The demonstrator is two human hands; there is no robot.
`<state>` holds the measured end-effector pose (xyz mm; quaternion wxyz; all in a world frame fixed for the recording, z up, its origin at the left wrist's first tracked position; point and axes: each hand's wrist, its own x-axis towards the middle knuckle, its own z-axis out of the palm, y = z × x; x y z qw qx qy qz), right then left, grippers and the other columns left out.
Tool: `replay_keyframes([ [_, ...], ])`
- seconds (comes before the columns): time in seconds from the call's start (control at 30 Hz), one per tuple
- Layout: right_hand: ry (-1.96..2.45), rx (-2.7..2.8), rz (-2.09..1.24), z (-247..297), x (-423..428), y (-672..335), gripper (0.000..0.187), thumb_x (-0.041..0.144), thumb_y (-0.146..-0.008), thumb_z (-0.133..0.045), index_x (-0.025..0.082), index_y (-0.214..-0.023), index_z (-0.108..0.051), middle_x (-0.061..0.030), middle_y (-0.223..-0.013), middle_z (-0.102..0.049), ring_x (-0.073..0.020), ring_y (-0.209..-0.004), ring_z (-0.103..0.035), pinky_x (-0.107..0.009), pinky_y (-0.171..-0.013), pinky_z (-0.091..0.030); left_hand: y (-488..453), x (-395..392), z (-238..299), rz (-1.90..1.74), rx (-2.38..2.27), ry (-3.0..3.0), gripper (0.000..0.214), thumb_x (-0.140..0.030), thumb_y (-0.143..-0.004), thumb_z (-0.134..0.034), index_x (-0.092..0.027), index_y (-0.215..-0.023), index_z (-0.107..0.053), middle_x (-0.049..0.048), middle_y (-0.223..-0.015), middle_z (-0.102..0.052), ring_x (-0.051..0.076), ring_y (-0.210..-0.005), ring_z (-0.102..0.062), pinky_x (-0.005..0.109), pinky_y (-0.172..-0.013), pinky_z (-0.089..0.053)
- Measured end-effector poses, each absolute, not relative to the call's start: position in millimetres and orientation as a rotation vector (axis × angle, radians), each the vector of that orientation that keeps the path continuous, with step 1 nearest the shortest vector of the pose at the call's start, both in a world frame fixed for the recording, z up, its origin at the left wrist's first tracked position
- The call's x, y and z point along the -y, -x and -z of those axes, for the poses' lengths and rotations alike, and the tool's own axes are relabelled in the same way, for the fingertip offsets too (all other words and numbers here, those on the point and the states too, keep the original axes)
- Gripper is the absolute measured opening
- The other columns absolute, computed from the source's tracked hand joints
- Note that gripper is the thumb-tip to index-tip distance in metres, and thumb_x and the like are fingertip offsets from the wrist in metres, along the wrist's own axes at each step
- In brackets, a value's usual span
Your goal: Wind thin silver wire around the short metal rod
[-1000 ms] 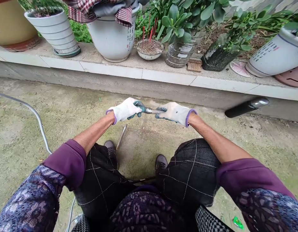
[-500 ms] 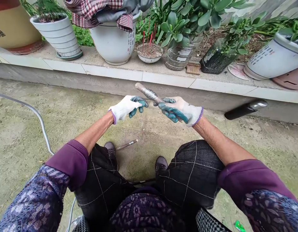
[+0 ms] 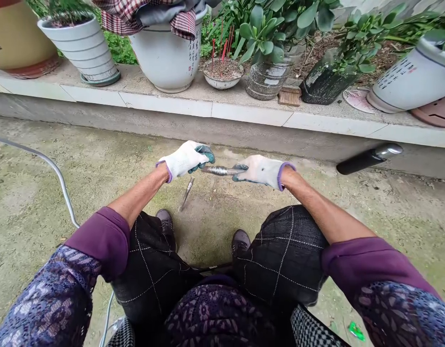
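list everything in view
white plant pots: 3, white, on concrete ledge
tan pot: 1, tan, ledge far left
plaid cloth: 1, red-white, over a pot
black tube: 1, black, against ledge right
grey hose: 1, grey, ground left
metal spike: 1, grey, ground by hands
green wrapper: 1, green, ground lower right
knurled rod: 1, silver, in right hand
left hand: 1, white glove, beside rod
right hand: 1, white glove, gripping rod
shoes: 2, dark, on ground

Left glove [image 3: 184, 160] white, fingers green, perhaps teal, cuff purple; right glove [image 3: 262, 172] same; sleeve [image 3: 45, 299] purple floral lace; trousers [image 3: 150, 270] black, white stitched check
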<state>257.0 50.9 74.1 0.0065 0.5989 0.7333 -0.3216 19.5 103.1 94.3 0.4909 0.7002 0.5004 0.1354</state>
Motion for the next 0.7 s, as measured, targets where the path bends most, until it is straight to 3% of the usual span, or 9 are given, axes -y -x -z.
replay_keyframes([
  [0.2,-2.270,-2.295,0.866,-68.6,-63.9,-263.9,0.025,0.039,-0.085,-0.068,0.018,-0.096,-0.074,0.0024,-0.065,-0.058,-0.0103,-0.055,-0.048,-0.024,-0.050,-0.033,-23.8,-95.6,-95.2,-0.311,-1.145,-1.634,0.019,-0.018,-0.086,-0.066,-0.012,-0.099,-0.079,-0.0021,-0.057,-0.061,0.004,-0.035,-0.038,0.020,-0.035,-0.026],
  [0.53,-2.525,-1.938,2.077,-95.1,-50.6,-259.9,0.030,0.033,-0.081,-0.076,0.013,-0.102,-0.069,0.0065,-0.055,-0.049,-0.0054,-0.037,-0.036,-0.019,-0.030,-0.030,-23.0,-105.4,-93.4,-0.351,-1.080,-1.515,0.028,-0.016,-0.090,-0.063,-0.008,-0.113,-0.077,0.0010,-0.062,-0.067,0.004,-0.034,-0.039,0.020,-0.035,-0.029],
  [0.7,-2.277,-1.966,2.339,-100.5,-43.2,-260.9,0.040,0.034,-0.079,-0.077,0.009,-0.109,-0.071,0.0062,-0.055,-0.049,-0.0051,-0.036,-0.036,-0.018,-0.028,-0.029,-17.6,-111.7,-82.5,-0.350,-1.094,-1.600,0.024,-0.020,-0.090,-0.066,-0.014,-0.108,-0.080,-0.0017,-0.055,-0.060,0.005,-0.035,-0.038,0.020,-0.037,-0.027],
])
